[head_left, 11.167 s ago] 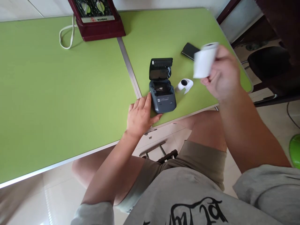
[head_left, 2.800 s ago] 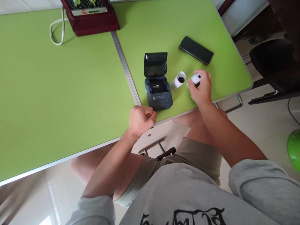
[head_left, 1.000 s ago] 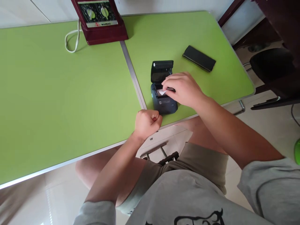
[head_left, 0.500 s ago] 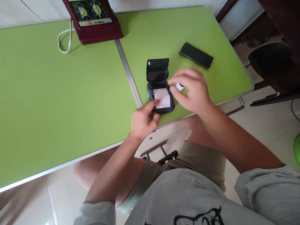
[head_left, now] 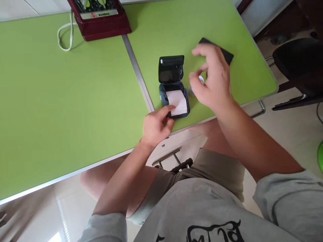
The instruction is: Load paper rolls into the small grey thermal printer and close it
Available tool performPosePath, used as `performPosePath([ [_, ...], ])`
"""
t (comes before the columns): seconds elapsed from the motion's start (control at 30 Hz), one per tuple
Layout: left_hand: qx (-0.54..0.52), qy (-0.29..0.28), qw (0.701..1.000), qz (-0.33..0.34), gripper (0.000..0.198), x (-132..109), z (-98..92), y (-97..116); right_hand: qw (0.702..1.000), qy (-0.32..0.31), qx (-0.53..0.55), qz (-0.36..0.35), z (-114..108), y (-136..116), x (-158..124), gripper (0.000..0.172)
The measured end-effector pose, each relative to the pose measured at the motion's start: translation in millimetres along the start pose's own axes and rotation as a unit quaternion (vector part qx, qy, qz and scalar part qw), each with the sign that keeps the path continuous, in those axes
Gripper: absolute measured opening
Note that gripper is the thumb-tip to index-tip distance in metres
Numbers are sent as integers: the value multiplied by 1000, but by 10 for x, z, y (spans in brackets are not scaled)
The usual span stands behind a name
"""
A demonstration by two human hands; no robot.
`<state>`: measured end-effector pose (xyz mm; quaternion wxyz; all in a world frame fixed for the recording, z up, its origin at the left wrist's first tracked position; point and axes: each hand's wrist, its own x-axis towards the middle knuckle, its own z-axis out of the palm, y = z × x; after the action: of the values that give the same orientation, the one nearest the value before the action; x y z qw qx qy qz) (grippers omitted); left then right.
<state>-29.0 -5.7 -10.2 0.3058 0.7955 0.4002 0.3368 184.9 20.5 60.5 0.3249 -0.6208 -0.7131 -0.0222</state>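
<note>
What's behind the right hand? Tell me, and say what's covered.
Behind the right hand, as the camera sees it: a black flat object, partly showing, slivers of a white roll, and green tabletop. The hand covers the rest of both objects.

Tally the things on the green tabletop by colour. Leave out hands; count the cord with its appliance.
Dark: 2 (open-lidded device, flat case)
White: 2 (paper strip, roll partly hidden by the right hand)
Dark red: 1 (appliance)
Total: 5
</note>
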Motion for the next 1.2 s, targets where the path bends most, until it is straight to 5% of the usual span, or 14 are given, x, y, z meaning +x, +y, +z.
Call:
performPosePath([
  [0.17,3,2,1000,-3,42,-1,-2,-1,993,-97,2,66,81,-125,402,63],
  [0.37,9,-13,1000,-12,44,-4,2,16,993,-36,61,89,10,-157,89,8],
  [0.5,5,-14,1000,-20,46,0,-1,21,961,-47,175,208,74,-179,-329,54],
  [0.67,-1,-21,999,-33,49,-4,-16,31,849,-67,338,400,322,-128,-549,68],
  [0.87,-3,-24,997,-69,75,7,-30,58,825,-134,343,429,330,-64,-458,59],
  [1.2,72,-12,991,-108,55,85,-21,89,813,-185,347,429,292,-34,-414,54],
])
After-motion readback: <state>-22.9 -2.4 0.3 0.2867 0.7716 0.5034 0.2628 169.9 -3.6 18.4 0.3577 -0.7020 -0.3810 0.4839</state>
